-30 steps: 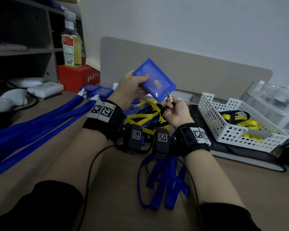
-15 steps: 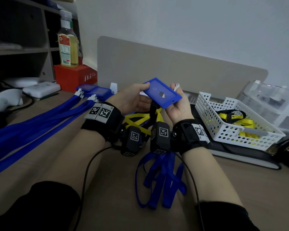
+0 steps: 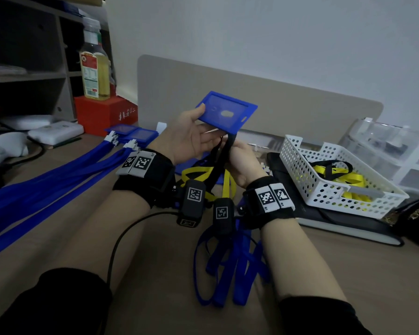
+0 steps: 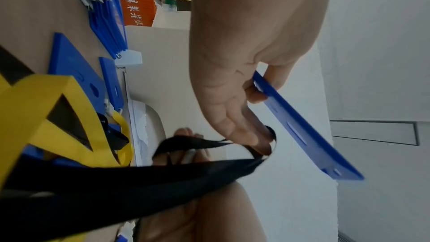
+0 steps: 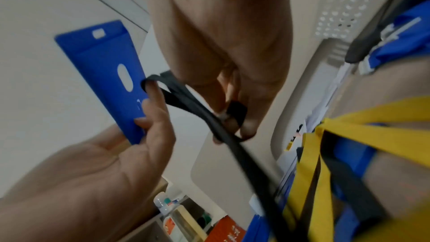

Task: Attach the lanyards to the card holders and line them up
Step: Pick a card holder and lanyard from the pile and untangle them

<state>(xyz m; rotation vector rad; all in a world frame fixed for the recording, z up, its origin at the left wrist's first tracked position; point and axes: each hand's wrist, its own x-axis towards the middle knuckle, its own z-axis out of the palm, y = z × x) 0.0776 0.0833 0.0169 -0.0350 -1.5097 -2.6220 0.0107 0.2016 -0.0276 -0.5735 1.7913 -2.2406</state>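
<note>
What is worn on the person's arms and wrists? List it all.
Both forearms are bare below black sleeves. Each wrist has a black band with white square-code tags: left wristband, right wristband. A black camera box with a code tag hangs under each; a black cable trails from the left.

Office desk: partition panel, shelving, white basket, lanyards.

A: How many card holders are held up?
B: One blue card holder is counted in the air. Some more lie stacked at the lined-up lanyards; their number cannot be told.

A: And baskets, bottles?
B: One white basket and one bottle are counted.

A: Hands?
B: Two: left hand, right hand.
</note>
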